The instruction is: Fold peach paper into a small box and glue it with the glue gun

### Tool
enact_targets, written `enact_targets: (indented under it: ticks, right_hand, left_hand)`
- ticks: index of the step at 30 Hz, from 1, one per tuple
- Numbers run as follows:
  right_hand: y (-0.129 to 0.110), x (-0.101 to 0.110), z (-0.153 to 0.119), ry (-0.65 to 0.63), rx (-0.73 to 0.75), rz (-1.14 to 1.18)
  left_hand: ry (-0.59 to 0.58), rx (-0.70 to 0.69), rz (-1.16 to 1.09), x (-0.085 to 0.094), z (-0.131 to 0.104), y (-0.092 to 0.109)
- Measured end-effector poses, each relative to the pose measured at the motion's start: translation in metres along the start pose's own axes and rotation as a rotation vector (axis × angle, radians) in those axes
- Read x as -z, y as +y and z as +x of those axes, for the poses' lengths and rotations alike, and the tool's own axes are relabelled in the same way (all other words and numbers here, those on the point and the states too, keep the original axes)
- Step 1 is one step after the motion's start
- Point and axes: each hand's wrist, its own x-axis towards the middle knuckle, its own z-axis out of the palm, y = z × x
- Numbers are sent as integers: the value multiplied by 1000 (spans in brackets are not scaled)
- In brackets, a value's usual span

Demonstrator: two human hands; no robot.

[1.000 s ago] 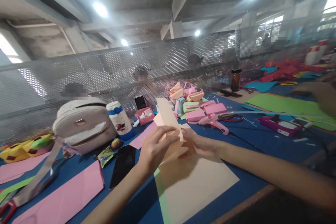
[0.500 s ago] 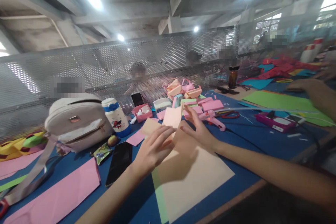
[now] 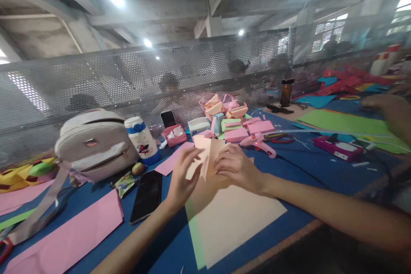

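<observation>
A folded peach paper [image 3: 211, 160] stands half open, with a crease up its middle, over the far end of a flat peach sheet [image 3: 237, 218]. At its left flap is my left hand [image 3: 183, 177], thumb and fingers apart, with the flap showing between them. My right hand [image 3: 239, 167] has its fingers curled and pressed together on the right flap. Under the flat sheet, a light green sheet [image 3: 196, 239] shows along the left side. A pink glue gun [image 3: 259, 144] lies beyond my right hand.
To the left are a black phone [image 3: 146, 197], a Spider-Man bottle [image 3: 143, 141], a pale backpack [image 3: 93, 147] and pink paper [image 3: 70, 235]. Folded paper pieces [image 3: 236, 124] are piled behind. At right lie a purple power strip [image 3: 337, 147] and green sheets [image 3: 349, 124], near another person's arm [image 3: 388, 107].
My right hand has come down onto the right flap, its fingers closing. My left hand has turned and opened beside the left flap. The paper now stands creased nearer me.
</observation>
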Motion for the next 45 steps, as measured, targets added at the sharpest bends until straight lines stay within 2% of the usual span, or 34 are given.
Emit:
enact_targets:
  ticks: [2, 6, 10, 12, 16, 19, 21, 25, 34, 38, 45]
  right_hand:
    - [-1, 0, -1, -8, -14, 41]
    - [-4, -1, -2, -38, -25, 102]
    - [-4, -3, -3, 57, -114, 146]
    - [-3, -3, -3, 115, -182, 193]
    - [-4, -3, -3, 158, -275, 283]
    - [-6, -4, -4, 119, -261, 312]
    - [-6, -6, -5, 92, -245, 317]
    - [-7, -9, -6, 50, -288, 269]
    - [-3, -17, -9, 44, -287, 243]
    - [-3, -18, -9, 37, -284, 263]
    - [-4, -16, -7, 32, -318, 384]
  left_hand:
    - [61, 178, -97, 0, 0, -8]
    - [9, 431, -270, -7, -9, -18]
    - [0, 764, -476, -25, -24, -5]
    - [-29, 854, -582, -34, -30, 7]
    - [-79, 852, -699, -43, -36, 20]
    - [-86, 906, -658, -43, -36, 20]
    - [-134, 918, -622, -40, -35, 20]
    - [-254, 769, -583, -36, -33, 23]
    - [-322, 592, -541, -35, -33, 28]
    - [-352, 460, -556, -33, -29, 33]
    - [-386, 457, -455, -36, -37, 29]
